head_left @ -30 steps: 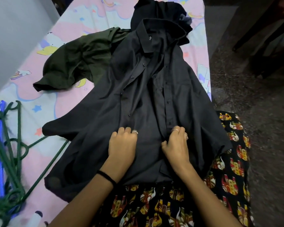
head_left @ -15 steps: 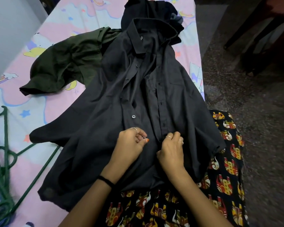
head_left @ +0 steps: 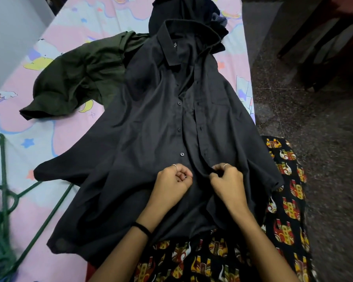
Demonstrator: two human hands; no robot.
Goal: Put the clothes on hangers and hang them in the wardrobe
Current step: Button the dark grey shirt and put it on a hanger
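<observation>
A black button-up shirt lies spread front-up on the bed, collar away from me and front open down the middle. My left hand pinches the button-side edge low on the front, a button between its fingertips. My right hand pinches the buttonhole-side edge a little to the right. A green shirt lies crumpled at the upper left, partly under the black one. Another dark garment is bunched behind the collar. Green hangers are piled at the left edge.
The bed has a pink and pale-blue cartoon sheet. A grey wall runs along its far left side. To the right is a speckled stone floor with dark wooden furniture at the upper right. My patterned black clothing fills the bottom right.
Both hands went from resting flat on the lower shirt front to closed pinches on the two front edges. The view shifted slightly right.
</observation>
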